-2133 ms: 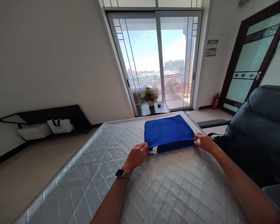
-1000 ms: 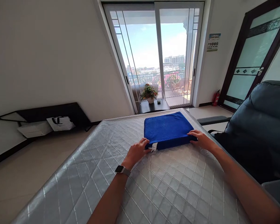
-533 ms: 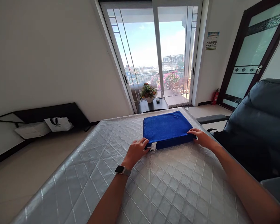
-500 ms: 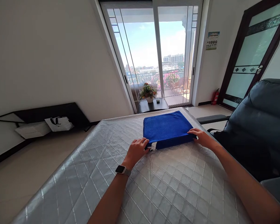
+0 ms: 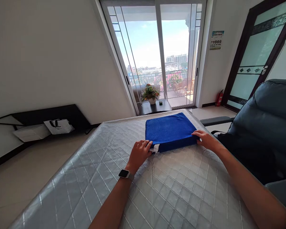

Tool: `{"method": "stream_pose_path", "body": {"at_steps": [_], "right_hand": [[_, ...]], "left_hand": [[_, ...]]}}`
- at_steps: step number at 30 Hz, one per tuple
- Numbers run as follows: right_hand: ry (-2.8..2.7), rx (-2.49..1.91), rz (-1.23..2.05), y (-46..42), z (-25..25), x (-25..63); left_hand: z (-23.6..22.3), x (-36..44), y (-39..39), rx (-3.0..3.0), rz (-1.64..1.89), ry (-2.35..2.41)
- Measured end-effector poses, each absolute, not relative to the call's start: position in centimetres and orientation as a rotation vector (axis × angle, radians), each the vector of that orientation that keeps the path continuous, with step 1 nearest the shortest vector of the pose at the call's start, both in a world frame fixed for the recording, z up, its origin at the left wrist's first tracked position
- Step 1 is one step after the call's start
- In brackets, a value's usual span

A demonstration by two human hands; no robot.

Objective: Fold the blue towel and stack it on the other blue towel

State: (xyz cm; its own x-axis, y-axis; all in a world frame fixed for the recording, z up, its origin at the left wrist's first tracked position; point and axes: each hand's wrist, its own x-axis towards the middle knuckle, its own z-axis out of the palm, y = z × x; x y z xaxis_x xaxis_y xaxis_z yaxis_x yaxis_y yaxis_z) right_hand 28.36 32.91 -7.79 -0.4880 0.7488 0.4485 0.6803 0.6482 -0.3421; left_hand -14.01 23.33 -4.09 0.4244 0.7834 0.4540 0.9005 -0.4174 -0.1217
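A thick blue folded towel (image 5: 169, 128) lies flat on the silver quilted table cover (image 5: 181, 178), with a white label (image 5: 156, 148) hanging at its front left corner. My left hand (image 5: 141, 152), a watch (image 5: 124, 173) on its wrist, grips that corner with curled fingers. At the front right corner, my right hand (image 5: 205, 139) pinches the towel, thumb below and fingers on top. Both thumbs are partly hidden by the towel or the hands.
A dark armchair (image 5: 259, 114) stands close on the right. Beyond the far edge, a flower pot (image 5: 152, 100) sits on a small black table (image 5: 154, 108) before a sliding glass door. At left, a low black rack (image 5: 50, 114) holds a white bag (image 5: 59, 126).
The view has shifted very slightly. Both hands stay at the towel's front corners, and the towel keeps its place on the cover.
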Motion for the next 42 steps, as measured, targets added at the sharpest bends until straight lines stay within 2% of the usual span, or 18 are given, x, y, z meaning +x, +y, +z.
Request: {"method": "stream_pose_path", "body": {"at_steps": [6,13,17,24,33,42], "right_hand": [[-2.316,-1.122,0.06,32.8,-7.9,28.2],[-2.191,-1.266,-0.091,31.0,-4.9,27.4],[-2.277,-1.458,-0.077,30.0,-4.0,27.1],[-2.451,-1.397,0.033,30.4,-5.5,27.7],[-2.366,-1.538,-0.253,28.3,-6.7,26.0],[-2.236,-1.355,0.075,28.8,-7.2,28.9]], "left_hand": [[-4.1,-14.2,23.4,-2.338,-0.35,-1.397],[-3.5,-14.8,23.2,-2.273,-0.531,-1.321],[-3.5,-14.7,22.8,-2.363,-0.436,-1.154],[-3.8,-14.0,22.9,-2.462,-0.357,-1.213],[-5.0,-14.4,22.4,-2.411,-0.427,-0.955],[-3.2,-13.3,20.9,-2.589,-0.507,-1.27]]}}
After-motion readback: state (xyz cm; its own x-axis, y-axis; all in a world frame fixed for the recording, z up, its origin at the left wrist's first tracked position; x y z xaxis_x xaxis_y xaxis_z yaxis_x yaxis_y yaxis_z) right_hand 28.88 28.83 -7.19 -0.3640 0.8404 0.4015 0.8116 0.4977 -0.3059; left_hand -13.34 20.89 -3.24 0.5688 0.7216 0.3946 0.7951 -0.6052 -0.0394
